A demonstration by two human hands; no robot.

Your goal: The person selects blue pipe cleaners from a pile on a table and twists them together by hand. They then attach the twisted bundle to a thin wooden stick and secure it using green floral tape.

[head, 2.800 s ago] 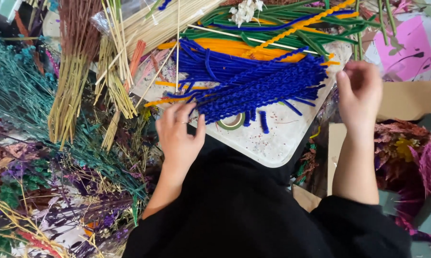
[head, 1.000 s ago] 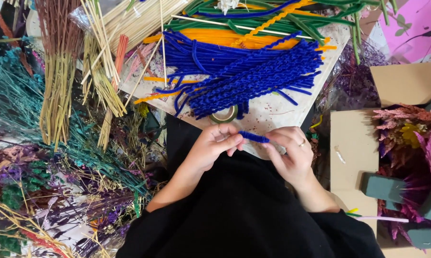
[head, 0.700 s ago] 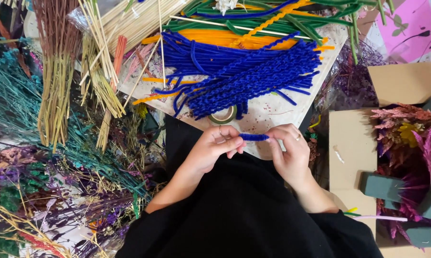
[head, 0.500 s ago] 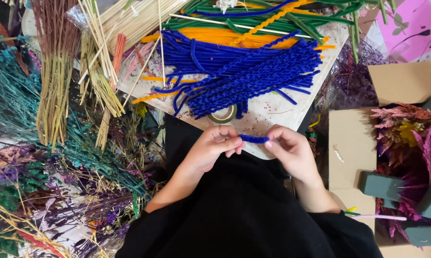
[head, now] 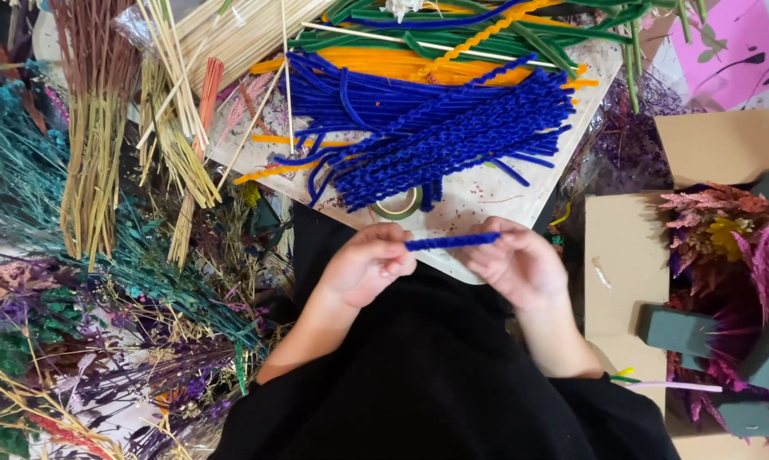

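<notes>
Dried grasses (head: 35,196), teal and purple, fill the left side, with tan and brown stalk bundles (head: 95,128) lying among them, upper left.

White board (head: 521,192) sits at top centre, tilted, its near corner just beyond the hands. On it: a large heap of blue pipe cleaners (head: 435,128), many twisted into spirals; orange pipe cleaners (head: 401,64) under and behind the blue; green ones (head: 521,25) along the far edge. Thin wooden sticks (head: 231,34) lie across the board's left end.

Cardboard box (head: 627,273) to the right, flap open. Inside it: pink and red dried flowers (head: 734,238) and dark green foam blocks (head: 678,328). Pink paper (head: 734,51) at upper right.

Tape roll (head: 399,207) lies flat on the board, partly under the blue heap, just beyond the left hand.

Left hand (head: 363,264) is closed, fingertips pinching the left end of a single blue stem (head: 452,242). Right hand (head: 516,264) is curled, pinching the right end. The stem is held about level between the two hands, above the black-clothed lap and over the board's near edge, clear of the heap.
</notes>
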